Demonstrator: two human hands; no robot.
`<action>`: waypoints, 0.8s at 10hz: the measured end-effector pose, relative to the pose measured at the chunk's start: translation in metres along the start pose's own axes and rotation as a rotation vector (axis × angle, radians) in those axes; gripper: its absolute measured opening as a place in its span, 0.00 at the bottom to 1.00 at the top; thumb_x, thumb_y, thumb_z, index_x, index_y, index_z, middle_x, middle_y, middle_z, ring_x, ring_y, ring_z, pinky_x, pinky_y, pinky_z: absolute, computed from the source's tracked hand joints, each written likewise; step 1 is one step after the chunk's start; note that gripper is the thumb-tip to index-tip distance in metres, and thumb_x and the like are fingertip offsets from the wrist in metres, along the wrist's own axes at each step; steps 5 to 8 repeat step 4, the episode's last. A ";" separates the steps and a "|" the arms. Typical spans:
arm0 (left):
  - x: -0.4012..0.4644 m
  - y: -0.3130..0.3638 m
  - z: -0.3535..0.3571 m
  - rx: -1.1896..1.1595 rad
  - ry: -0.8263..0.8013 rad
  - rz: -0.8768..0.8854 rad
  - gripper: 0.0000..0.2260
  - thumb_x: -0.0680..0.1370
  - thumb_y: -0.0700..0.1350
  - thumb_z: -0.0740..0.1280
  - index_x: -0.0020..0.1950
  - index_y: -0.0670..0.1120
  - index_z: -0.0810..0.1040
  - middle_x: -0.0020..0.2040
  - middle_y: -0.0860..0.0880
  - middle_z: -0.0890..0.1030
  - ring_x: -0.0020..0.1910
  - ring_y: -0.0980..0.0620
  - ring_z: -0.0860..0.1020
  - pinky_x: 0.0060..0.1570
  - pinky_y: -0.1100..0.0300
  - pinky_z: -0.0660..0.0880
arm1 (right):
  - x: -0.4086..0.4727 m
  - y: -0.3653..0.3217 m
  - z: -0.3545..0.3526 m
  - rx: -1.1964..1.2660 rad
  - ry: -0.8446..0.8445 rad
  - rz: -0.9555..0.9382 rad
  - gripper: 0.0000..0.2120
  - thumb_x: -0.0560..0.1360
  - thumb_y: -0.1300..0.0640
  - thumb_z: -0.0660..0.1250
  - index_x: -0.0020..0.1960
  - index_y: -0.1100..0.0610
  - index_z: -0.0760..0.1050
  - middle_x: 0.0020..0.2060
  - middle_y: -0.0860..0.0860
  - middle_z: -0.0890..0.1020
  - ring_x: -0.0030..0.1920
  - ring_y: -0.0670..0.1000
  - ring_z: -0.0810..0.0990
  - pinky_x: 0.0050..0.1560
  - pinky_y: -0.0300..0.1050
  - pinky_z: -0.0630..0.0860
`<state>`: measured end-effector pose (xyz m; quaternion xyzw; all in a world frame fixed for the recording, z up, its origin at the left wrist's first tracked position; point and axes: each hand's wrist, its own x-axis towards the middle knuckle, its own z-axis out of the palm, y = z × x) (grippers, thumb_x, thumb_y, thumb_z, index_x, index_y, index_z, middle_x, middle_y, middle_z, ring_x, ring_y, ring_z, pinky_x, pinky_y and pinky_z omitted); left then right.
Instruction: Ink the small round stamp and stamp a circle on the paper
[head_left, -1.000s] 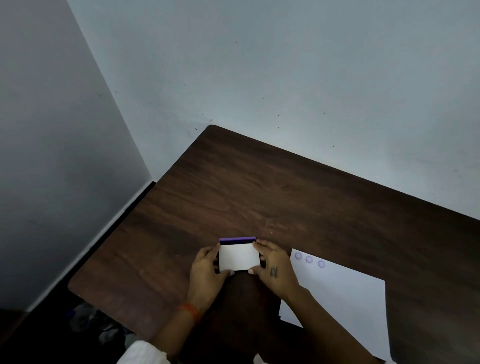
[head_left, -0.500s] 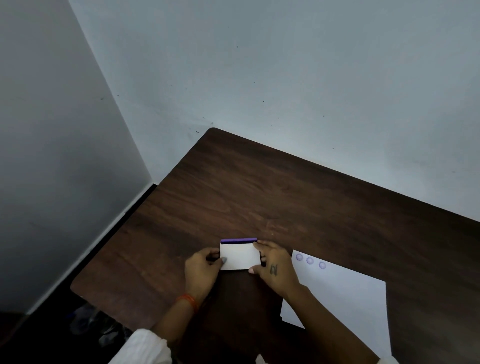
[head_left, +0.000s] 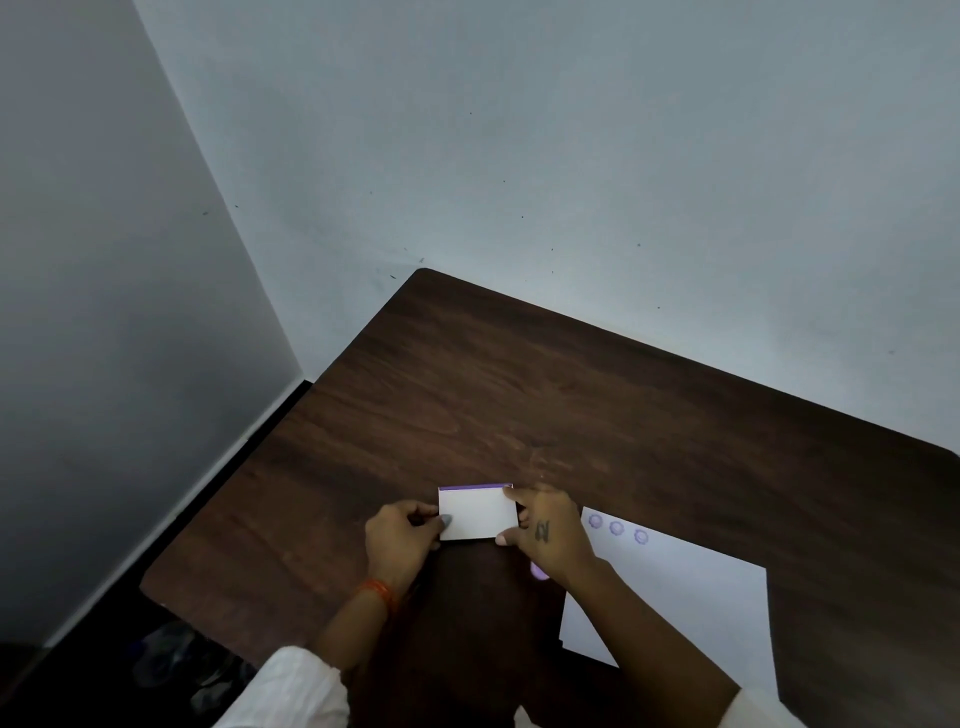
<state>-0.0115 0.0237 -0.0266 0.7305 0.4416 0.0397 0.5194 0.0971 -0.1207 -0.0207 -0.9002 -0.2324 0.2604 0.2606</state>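
Both hands are gripping a white, purple-edged ink pad case (head_left: 478, 513) on a dark wooden table (head_left: 571, 405): the left hand (head_left: 400, 540) is pinching its left side, the right hand (head_left: 550, 535) its right side. A lilac object, possibly the stamp (head_left: 539, 570), is peeking from under the right hand. Right of the case, paper (head_left: 675, 597) is showing three purple circles (head_left: 616, 528).

A dark wood-grain table (head_left: 597, 415) with rounded corners stands in the corner of a room, its far edge against a pale grey wall (head_left: 571, 156) flecked with small dark marks. A second, shadowed wall (head_left: 104, 312) runs along the left, and dim, blurred clutter (head_left: 171, 660) lies on the dark floor beside the table.
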 end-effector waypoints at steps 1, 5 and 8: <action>0.000 -0.001 0.001 -0.014 0.004 0.002 0.08 0.69 0.43 0.75 0.47 0.43 0.82 0.38 0.47 0.83 0.32 0.51 0.82 0.43 0.55 0.81 | 0.000 0.001 0.001 0.005 0.008 0.009 0.32 0.64 0.58 0.76 0.66 0.55 0.69 0.61 0.55 0.77 0.52 0.51 0.78 0.51 0.37 0.72; -0.004 0.011 -0.004 0.040 0.018 -0.003 0.18 0.72 0.60 0.67 0.49 0.46 0.78 0.43 0.47 0.82 0.41 0.49 0.80 0.47 0.53 0.79 | -0.006 -0.003 -0.010 -0.024 0.045 -0.061 0.40 0.65 0.51 0.75 0.71 0.55 0.60 0.68 0.57 0.70 0.62 0.58 0.75 0.64 0.52 0.73; -0.004 0.011 -0.004 0.040 0.018 -0.003 0.18 0.72 0.60 0.67 0.49 0.46 0.78 0.43 0.47 0.82 0.41 0.49 0.80 0.47 0.53 0.79 | -0.006 -0.003 -0.010 -0.024 0.045 -0.061 0.40 0.65 0.51 0.75 0.71 0.55 0.60 0.68 0.57 0.70 0.62 0.58 0.75 0.64 0.52 0.73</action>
